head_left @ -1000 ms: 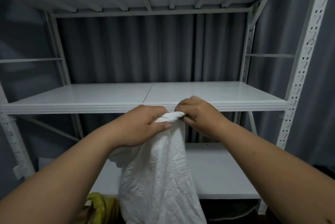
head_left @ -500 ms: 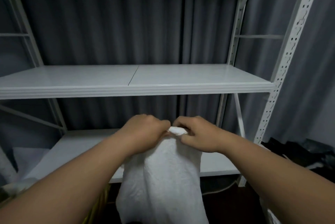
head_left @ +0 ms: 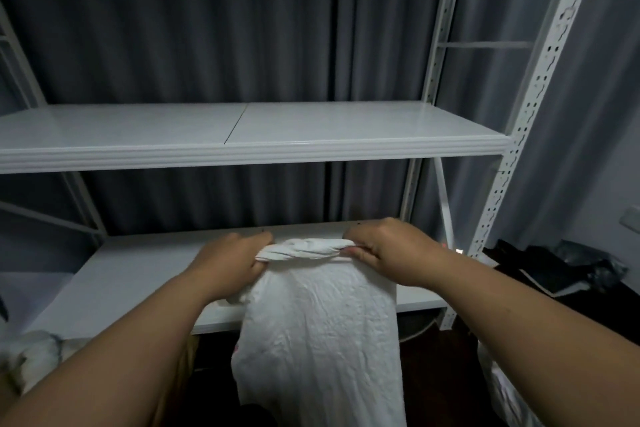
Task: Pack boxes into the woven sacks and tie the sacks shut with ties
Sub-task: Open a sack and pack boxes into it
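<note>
Before shelf | crumpled white sack, top twisted | left hand, right hand gripping it

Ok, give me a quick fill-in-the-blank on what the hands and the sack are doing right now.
1. Both hands grip the ____ end of the sack.
2. The left hand and right hand hold a stretch of sack that is ____ into a roll.
3. The sack hangs in front of the ____ shelf of the rack.
4. The curtain behind the rack is dark ____.

Missing words: top; twisted; lower; grey
</note>
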